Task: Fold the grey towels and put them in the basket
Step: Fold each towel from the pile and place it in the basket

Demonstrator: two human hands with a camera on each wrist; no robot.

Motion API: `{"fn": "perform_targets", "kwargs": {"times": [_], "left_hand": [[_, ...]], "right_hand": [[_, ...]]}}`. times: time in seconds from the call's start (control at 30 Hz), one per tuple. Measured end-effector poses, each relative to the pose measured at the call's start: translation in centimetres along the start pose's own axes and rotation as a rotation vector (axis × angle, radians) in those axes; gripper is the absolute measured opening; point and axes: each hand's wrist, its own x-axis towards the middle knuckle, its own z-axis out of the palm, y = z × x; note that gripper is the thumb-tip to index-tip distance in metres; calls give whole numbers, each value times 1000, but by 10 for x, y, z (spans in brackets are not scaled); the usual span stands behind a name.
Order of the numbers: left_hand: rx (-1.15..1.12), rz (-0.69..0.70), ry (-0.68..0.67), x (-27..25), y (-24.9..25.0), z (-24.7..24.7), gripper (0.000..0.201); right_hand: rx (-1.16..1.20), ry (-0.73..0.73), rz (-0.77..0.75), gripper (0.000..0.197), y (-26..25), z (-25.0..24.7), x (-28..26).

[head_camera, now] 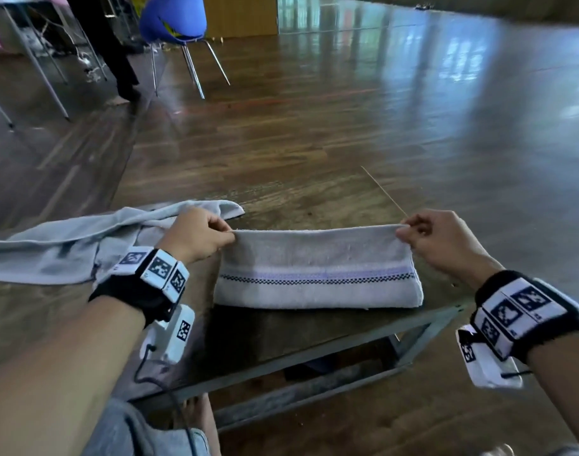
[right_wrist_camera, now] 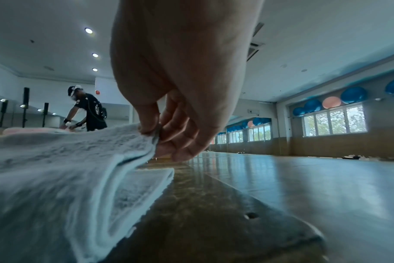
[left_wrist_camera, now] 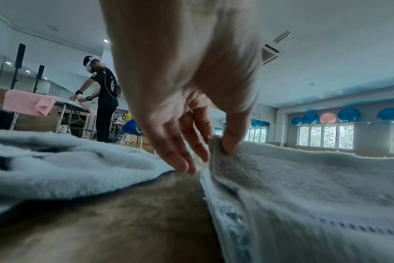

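Observation:
A grey towel with a lilac and black checked stripe [head_camera: 317, 271] [left_wrist_camera: 304, 186] [right_wrist_camera: 63, 163] lies part-folded on the low dark table [head_camera: 281, 330]. My left hand [head_camera: 199, 233] [left_wrist_camera: 214, 147] pinches its raised far left corner between thumb and fingers. My right hand [head_camera: 439, 238] [right_wrist_camera: 155, 137] pinches the far right corner, holding that edge lifted above the lower layers. A second grey towel [head_camera: 84, 245] [left_wrist_camera: 68, 163] lies crumpled on the table to the left, behind my left wrist. No basket shows in any view.
The table's near metal edge [head_camera: 347, 343] runs close under the towel, with bare wood floor [head_camera: 380, 126] beyond. A blue chair [head_camera: 176, 21] stands far back left. Another person [left_wrist_camera: 103, 99] works at a table with pink cloth [left_wrist_camera: 27, 103] in the distance.

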Motion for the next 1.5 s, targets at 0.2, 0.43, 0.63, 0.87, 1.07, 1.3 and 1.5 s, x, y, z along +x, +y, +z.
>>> {"fn": "perform_targets", "kwargs": {"times": [0.2, 0.43, 0.63, 0.87, 1.07, 1.3, 1.5], "left_hand": [[69, -16, 38, 23, -7, 20, 2], [133, 7, -10, 30, -10, 26, 6], [80, 84, -33, 27, -9, 26, 7], [111, 211, 114, 20, 4, 13, 7], [15, 469, 482, 6, 28, -22, 17], [-92, 438, 277, -19, 9, -27, 29], [125, 20, -55, -19, -29, 3, 11]], "right_hand": [[-256, -42, 44, 21, 3, 27, 30], [-327, -135, 76, 16, 9, 32, 37], [-361, -144, 59, 13, 2, 30, 37], [-307, -53, 31, 12, -14, 20, 33], [-122, 455, -331, 9, -47, 0, 31], [-202, 241, -443, 13, -29, -7, 2], [-287, -169, -115, 14, 6, 12, -18]]}}
